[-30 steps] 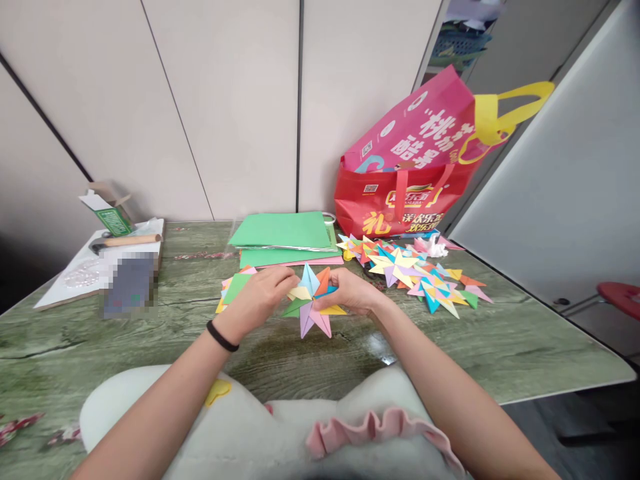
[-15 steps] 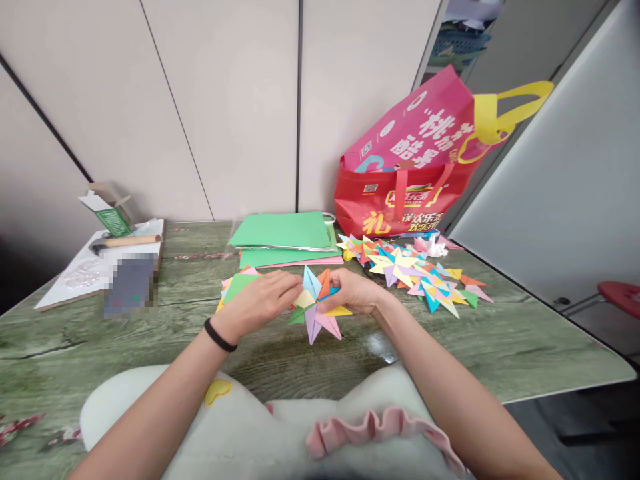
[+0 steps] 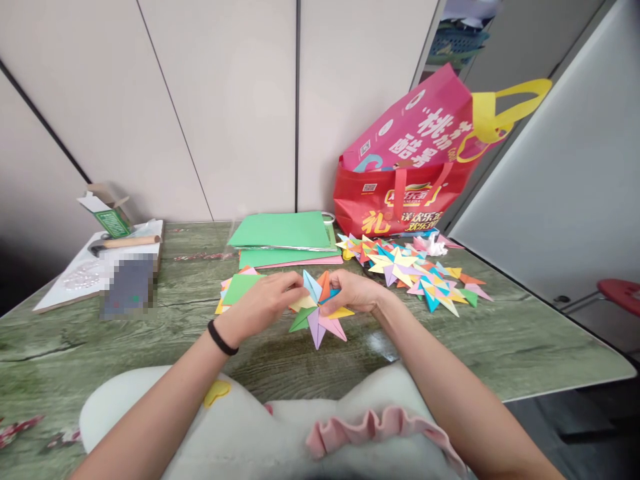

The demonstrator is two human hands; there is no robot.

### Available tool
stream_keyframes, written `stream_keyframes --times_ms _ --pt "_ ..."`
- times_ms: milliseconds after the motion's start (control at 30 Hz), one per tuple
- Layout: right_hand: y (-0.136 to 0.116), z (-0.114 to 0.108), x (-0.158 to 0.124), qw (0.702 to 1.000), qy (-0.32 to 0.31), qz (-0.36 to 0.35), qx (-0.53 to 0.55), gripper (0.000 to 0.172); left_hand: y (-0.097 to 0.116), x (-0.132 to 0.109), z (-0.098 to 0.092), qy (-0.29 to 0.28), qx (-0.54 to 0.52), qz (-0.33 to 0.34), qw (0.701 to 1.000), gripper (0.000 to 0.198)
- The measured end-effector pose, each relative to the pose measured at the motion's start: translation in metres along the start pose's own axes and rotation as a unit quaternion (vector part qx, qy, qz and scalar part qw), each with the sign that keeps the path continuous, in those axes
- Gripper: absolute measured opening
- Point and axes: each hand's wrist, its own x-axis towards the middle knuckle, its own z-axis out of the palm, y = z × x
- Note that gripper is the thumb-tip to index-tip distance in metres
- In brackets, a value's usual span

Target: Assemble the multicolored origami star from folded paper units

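Head view: a person seated at the near edge of a green wood-grain worktop [image 3: 500, 347] pinches a many-coloured paper star [image 3: 320, 313] between both hands. The left hand [image 3: 260, 303], with a black band [image 3: 220, 338] on its wrist, is closed on the star's left side, and the right hand [image 3: 353, 292] is closed on its right side. The star sits mid-worktop, a little nearer the far edge. Whether its lower points touch the surface cannot be told.

Over the last second the star has been turned slightly in the fingers. Its purple and pink points now aim lower and further right, and the hands have barely shifted. That suggests the star is being worked at its centre rather than set down.

Loose paper squares [image 3: 237, 288] lie just beyond the left hand, with green sheets [image 3: 283, 232] behind them toward the far edge. A heap of stars [image 3: 415, 273] spreads toward the right edge, in front of a red bag [image 3: 400, 200] at the far right corner. A white board [image 3: 75, 280] and a small green box [image 3: 107, 213] occupy the far left corner.
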Motion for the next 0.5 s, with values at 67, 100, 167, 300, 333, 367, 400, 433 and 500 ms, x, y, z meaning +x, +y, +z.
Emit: stream_keyframes --times_ms 67,100,167,300,333,367,400,433,500 --pt "0.0006 0.0005 0.0007 1.000 0.005 -0.001 0.001 0.036 0.0000 0.0001 -0.0002 -0.012 -0.001 -0.005 1.000 0.029" --pt "0.0009 0.0008 0.0011 1.000 0.010 -0.001 0.002 0.036 -0.0002 -0.0001 -0.0003 -0.019 -0.001 -0.007 1.000 0.028" --pt "0.0018 0.0011 0.0020 1.000 0.021 -0.002 0.005 0.036 -0.0007 -0.0006 0.0000 -0.035 -0.008 -0.011 0.999 0.027" --pt "0.0028 0.0012 0.0031 1.000 0.028 0.000 0.010 0.037 -0.0017 -0.0018 0.0011 -0.051 -0.039 -0.021 0.998 0.026" --pt "0.0029 0.0011 0.0031 1.000 0.025 0.001 0.009 0.037 -0.0017 -0.0018 0.0011 -0.049 -0.042 -0.024 0.998 0.025" --pt "0.0029 0.0010 0.0032 1.000 0.022 0.002 0.007 0.038 -0.0015 -0.0017 0.0010 -0.046 -0.042 -0.026 0.998 0.025" --pt "0.0029 0.0008 0.0032 1.000 0.017 0.004 0.005 0.039 -0.0013 -0.0015 0.0008 -0.042 -0.038 -0.026 0.998 0.025" --pt "0.0029 0.0006 0.0033 1.000 0.013 0.007 0.004 0.039 -0.0011 -0.0013 0.0005 -0.038 -0.032 -0.025 0.998 0.025" --pt "0.0032 -0.0002 0.0034 1.000 0.007 0.009 0.007 0.041 -0.0007 -0.0008 0.0000 -0.028 -0.012 -0.017 0.999 0.025"
